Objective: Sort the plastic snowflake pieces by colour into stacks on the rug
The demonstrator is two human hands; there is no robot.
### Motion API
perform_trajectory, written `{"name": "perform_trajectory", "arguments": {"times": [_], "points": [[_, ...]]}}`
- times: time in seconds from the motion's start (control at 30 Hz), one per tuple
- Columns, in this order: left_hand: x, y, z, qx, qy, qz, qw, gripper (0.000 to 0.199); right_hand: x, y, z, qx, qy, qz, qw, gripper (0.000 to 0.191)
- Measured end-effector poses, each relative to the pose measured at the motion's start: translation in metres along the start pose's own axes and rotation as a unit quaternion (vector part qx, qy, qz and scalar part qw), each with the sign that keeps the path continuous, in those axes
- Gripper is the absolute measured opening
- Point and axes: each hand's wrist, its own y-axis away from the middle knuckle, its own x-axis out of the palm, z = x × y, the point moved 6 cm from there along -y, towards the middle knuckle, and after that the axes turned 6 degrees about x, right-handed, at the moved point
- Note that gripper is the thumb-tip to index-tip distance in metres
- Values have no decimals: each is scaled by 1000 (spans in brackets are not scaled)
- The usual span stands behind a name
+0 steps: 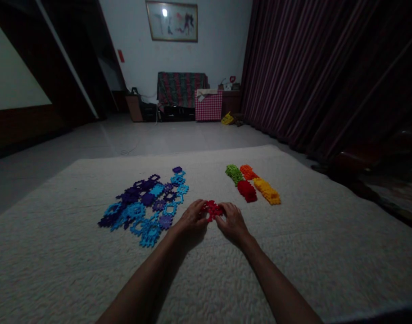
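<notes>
Near the middle of the pale quilted cover, a red toothed piece [211,209] is held between my two hands. My left hand [194,217] grips its left side and my right hand [232,219] its right side, fingers bent around the edges. To the left lies a loose spread of purple pieces [130,194] and blue pieces [151,229], some with open centres. Beyond my right hand are a red stack [246,191], a green row [233,174], an orange pile [248,172] and a yellow row [267,191].
The quilted cover [310,252] spreads under everything. Past its far edge are a tiled floor [192,137], a cloth-draped cabinet [182,90], a red checked cloth [208,105] and a yellow bag [228,119]. Dark curtains [293,67] hang on the right.
</notes>
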Motion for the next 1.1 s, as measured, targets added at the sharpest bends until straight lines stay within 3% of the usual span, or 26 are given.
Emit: {"name": "perform_trajectory", "arguments": {"times": [0.13, 0.33, 0.6, 0.8, 1.1], "points": [[6, -13, 2, 30, -9, 26, 999, 56, 1, -1, -5, 4, -7, -17, 1000, 28], [17, -29, 20, -25, -45, -1, 999, 55, 2, -5, -17, 27, -31, -42, 998, 37], [26, -60, 31, -69, 11, -40, 997, 43, -2, -6, -19, 55, -48, -57, 996, 37], [23, -62, 45, -118, 90, -79, 986, 43, -3, -8, -19, 80, -62, -41, 994, 29], [22, -63, 47, -125, 129, -94, 979, 32, -4, -13, -22, 75, -61, -39, 994, 28]]}}
